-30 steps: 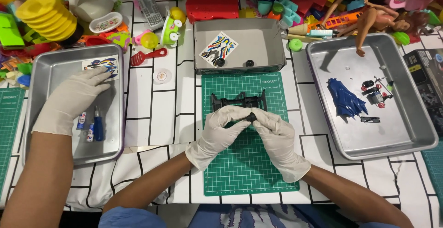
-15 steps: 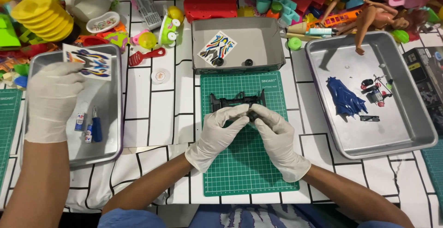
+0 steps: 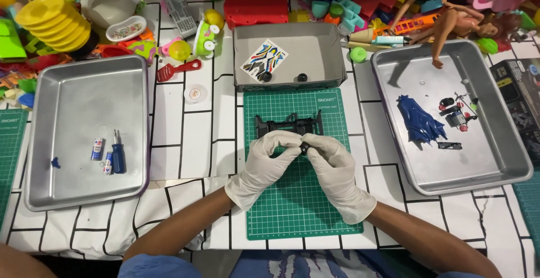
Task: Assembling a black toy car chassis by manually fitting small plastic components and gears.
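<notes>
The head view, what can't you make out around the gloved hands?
- Small black part: pinched between left hand and right hand; gloved fingers hide its shape.
- Black plastic toy chassis: near edge covered by fingers.
- Tiny parts in right metal tray: too small to identify.

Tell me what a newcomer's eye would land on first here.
First, the two white-gloved hands, left hand and right hand, meeting over the green mat at the centre, pinching a small black part just in front of a black chassis. Next, the steel trays: the left tray with batteries and a blue screwdriver, the right tray with a blue shell. Bright toys crowd the table's far edge.
</notes>
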